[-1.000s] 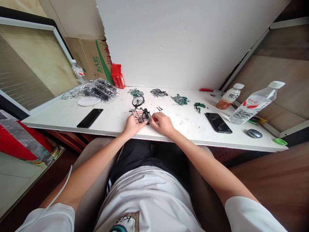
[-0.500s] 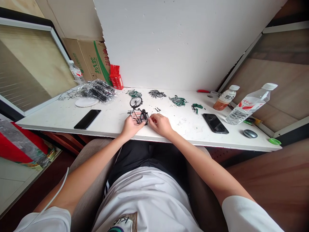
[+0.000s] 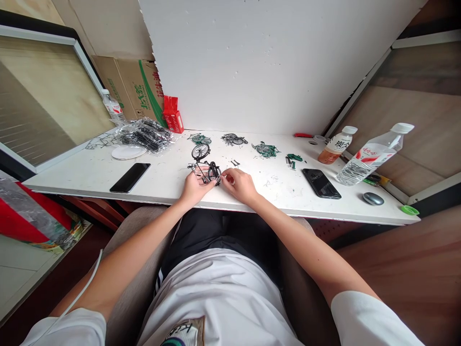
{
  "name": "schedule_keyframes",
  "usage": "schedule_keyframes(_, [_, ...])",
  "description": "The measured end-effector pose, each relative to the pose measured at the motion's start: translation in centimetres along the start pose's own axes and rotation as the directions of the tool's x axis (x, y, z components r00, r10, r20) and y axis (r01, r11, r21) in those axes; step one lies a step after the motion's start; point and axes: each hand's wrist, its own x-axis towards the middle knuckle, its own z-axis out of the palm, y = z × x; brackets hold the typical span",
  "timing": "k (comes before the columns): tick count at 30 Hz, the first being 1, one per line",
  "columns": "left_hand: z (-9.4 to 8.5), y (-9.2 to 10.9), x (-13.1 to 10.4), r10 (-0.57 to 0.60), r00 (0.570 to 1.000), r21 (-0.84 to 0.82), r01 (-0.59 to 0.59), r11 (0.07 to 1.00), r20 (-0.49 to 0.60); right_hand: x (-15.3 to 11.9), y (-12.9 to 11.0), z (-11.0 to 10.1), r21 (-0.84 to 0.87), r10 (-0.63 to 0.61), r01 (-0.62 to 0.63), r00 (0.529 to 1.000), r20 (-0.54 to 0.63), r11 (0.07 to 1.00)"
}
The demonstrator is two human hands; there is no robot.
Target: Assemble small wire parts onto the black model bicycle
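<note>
A small black model bicycle [image 3: 204,163] lies on the white table [image 3: 173,180] near its front edge, front wheel pointing away from me. My left hand [image 3: 194,187] grips its frame from the left. My right hand [image 3: 240,184] pinches at the rear wheel end from the right, fingertips closed on it or on a tiny part I cannot make out. A few small loose parts [image 3: 235,163] lie just beyond my right hand.
Further back lie more small bicycle models, green [image 3: 200,139], dark [image 3: 234,140] and green [image 3: 266,149], plus green parts [image 3: 293,159]. Two black phones [image 3: 130,177] [image 3: 321,183], two bottles [image 3: 370,156] [image 3: 336,144], a mouse [image 3: 372,198], a bag of parts [image 3: 146,134], a red box [image 3: 173,116].
My view shifted slightly. Both hands stayed on the model bicycle, and my right fingers closed in tighter on its rear end.
</note>
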Motion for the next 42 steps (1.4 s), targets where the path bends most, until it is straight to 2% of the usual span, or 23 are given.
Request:
schedule_keyframes(6, [-0.01, 0.16, -0.11, -0.005, 0.998, -0.006, 0.005, 1.000, 0.066, 0.08, -0.08, 0.04, -0.124, 0.036, -0.037, 0.999, -0.008, 0.992])
schedule_keyframes(14, [0.02, 0.01, 0.01, -0.003, 1.000, -0.003, 0.003, 1.000, 0.017, -0.02, -0.28, -0.16, 0.018, 0.013, -0.013, 1.000, -0.014, 1.000])
schedule_keyframes(21, [-0.12, 0.00, -0.17, 0.009, 0.997, 0.029, -0.011, 1.000, 0.074, 0.10, -0.31, -0.13, -0.113, 0.059, -0.054, 0.998, 0.038, 0.992])
schedule_keyframes(25, [-0.05, 0.09, -0.20, 0.013, 0.998, 0.016, -0.014, 1.000, 0.054, 0.06, -0.63, -0.35, -0.072, 0.084, -0.081, 0.996, 0.042, 0.994])
schedule_keyframes(30, [0.02, 0.21, -0.12, 0.017, 0.999, 0.017, -0.018, 1.000, 0.034, -0.03, -0.58, -0.33, 0.001, 0.052, -0.052, 0.998, 0.026, 0.999])
schedule_keyframes(38, [0.13, 0.17, -0.23, 0.016, 0.999, 0.034, -0.017, 0.999, 0.052, 0.13, -0.66, -0.33, -0.119, 0.064, -0.055, 0.996, 0.069, 0.991])
schedule_keyframes(42, [0.08, 0.11, -0.21, 0.028, 0.999, 0.059, -0.030, 0.998, 0.032, 0.06, -0.72, -0.46, -0.068, 0.090, -0.087, 0.995, 0.048, 0.994])
